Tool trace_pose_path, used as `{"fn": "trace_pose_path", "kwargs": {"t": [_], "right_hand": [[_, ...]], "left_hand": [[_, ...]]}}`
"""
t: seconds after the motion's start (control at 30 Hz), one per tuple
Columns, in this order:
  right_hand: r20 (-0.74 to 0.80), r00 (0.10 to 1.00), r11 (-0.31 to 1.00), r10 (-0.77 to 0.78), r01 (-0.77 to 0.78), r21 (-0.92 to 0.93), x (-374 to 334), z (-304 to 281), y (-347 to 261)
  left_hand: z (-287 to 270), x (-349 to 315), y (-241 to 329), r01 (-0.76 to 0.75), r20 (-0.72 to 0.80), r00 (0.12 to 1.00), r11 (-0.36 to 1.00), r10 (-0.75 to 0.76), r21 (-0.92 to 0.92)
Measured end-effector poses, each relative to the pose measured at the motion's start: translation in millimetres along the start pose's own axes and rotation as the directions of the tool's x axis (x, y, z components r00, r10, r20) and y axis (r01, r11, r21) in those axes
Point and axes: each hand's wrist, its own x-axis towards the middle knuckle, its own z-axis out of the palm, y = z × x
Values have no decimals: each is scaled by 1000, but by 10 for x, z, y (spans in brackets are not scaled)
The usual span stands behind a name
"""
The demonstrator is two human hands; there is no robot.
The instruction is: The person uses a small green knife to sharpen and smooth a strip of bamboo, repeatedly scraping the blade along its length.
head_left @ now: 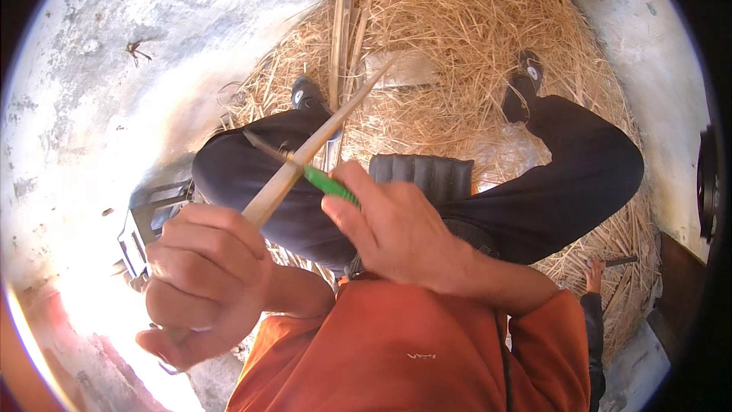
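Note:
My left hand (206,282) is wrapped round the thick end of a long pale strip, apparently split bamboo or wood (335,123). The strip slants up and away to the right, tapering to a thin tip above the straw. In my right hand (404,233) is a knife with a green handle (329,185). Its narrow blade crosses the strip a little beyond my left hand and points to the upper left over my left thigh. The blade meets the strip near its middle; how deep the edge sits cannot be made out.
Loose straw and shavings (473,15) cover the floor between my feet. Several long strips (340,38) lie ahead by my left foot. A black ribbed pad (423,175) sits between my thighs. At lower right, another person's hand (594,275) holds a dark bar. A pale wall (152,69) rises left.

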Motion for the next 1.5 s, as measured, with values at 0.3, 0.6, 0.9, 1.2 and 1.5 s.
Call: {"fn": "trace_pose_path", "kwargs": {"t": [0.3,0.6,0.9,1.2,1.5], "right_hand": [[-69,993,977,98,-109,-185,15,103,283],[-143,984,954,104,-139,-264,7,136,589],[-152,985,948,83,-125,-292,166,66,844],[-159,964,905,212,-255,-341,241,-11,974],[-119,927,854,357,-375,-361,364,14,1119]], "left_hand": [[-71,-13,2,0,185,983,999,6,-32],[5,45,-114,8,244,970,997,11,-78],[13,81,-138,6,244,970,995,18,-97],[101,115,-91,19,284,959,995,11,-102],[28,62,-25,28,219,976,998,-15,-59]]}}
